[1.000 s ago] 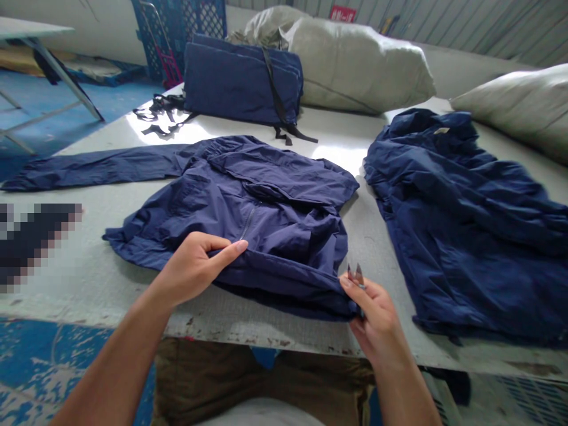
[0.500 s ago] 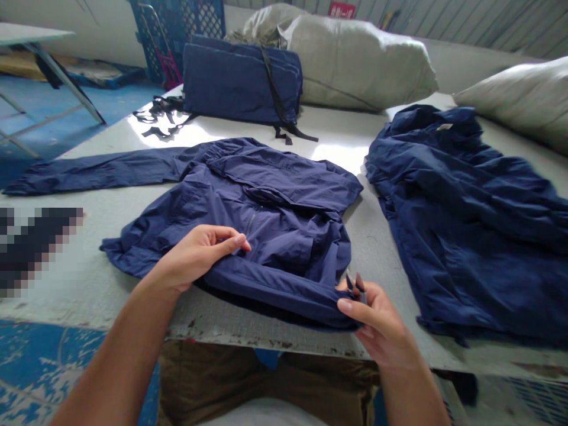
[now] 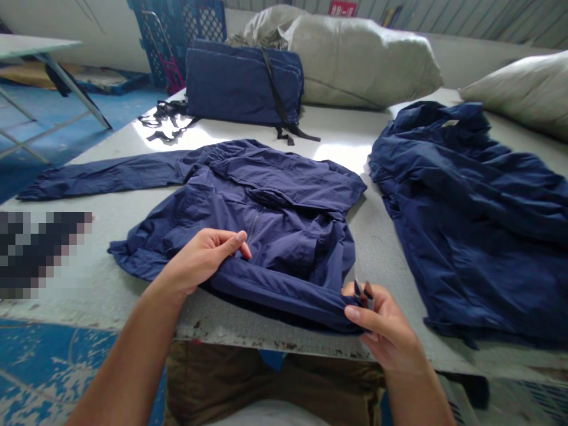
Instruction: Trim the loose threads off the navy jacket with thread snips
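A navy blue jacket (image 3: 275, 207) lies spread on the grey table (image 3: 381, 242), one sleeve stretched out to the left. My left hand (image 3: 199, 260) pinches the jacket's bottom hem near the zipper, fingers closed on the cloth. My right hand (image 3: 384, 325) grips the right end of the same hem at the table's front edge. It also holds a small pair of thread snips (image 3: 364, 291), whose two tips stick up above the fingers.
A second navy jacket (image 3: 470, 207) lies crumpled on the right. A stack of folded navy garments (image 3: 244, 83) bound with black straps stands at the back, with loose black straps (image 3: 164, 118) beside it. Large grey sacks (image 3: 364, 59) sit behind. A blue crate (image 3: 177, 29) stands beyond.
Both hands have kept their hold on the hem and slid a little toward the table's front edge and to the right. The hem fold has been pulled nearer to me.
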The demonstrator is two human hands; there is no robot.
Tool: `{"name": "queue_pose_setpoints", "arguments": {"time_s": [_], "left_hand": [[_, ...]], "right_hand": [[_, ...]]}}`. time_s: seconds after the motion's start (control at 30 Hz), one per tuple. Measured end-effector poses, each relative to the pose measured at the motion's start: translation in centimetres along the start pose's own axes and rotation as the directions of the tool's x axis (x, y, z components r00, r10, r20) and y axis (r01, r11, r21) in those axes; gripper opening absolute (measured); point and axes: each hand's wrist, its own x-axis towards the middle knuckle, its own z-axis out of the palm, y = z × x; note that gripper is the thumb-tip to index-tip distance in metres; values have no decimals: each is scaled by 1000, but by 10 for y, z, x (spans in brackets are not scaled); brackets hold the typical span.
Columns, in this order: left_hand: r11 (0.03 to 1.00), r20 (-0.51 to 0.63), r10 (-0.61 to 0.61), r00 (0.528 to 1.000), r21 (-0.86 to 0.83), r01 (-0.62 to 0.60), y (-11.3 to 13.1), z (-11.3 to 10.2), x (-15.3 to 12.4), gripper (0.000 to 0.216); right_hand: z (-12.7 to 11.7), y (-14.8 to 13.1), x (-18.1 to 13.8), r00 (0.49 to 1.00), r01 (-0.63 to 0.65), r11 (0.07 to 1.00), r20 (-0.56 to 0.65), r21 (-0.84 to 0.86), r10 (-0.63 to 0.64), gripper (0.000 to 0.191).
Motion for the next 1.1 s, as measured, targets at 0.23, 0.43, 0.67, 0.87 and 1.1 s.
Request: {"name": "queue_pose_setpoints", "arguments": {"time_s": [0.23,0.43,0.67,0.87,1.1], "left_hand": [[983,-145,102,984,169,-77,3,5,-1,64],[693,-553,720,420,606,-390,-1,45,-44,16],[913,67,245,967,-351,-207,-31,148,-97,31],[480,132,-38,990,-867,134,-25,178,-84,34],[257,53,-95,994,-963,76,-18,171,-83,16]], "right_hand": [[2,4,-4,993,110,994,-39,9,-109,38],[-3,7,5,993,112,991,-46,75,-108,30],[3,14,-10,986,152,970,-101,188,-135,28],[22,11,-33,977,176,962,-158,210,-144,28],[20,20,-21,912,297,951,-323,90,-254,24]]}}
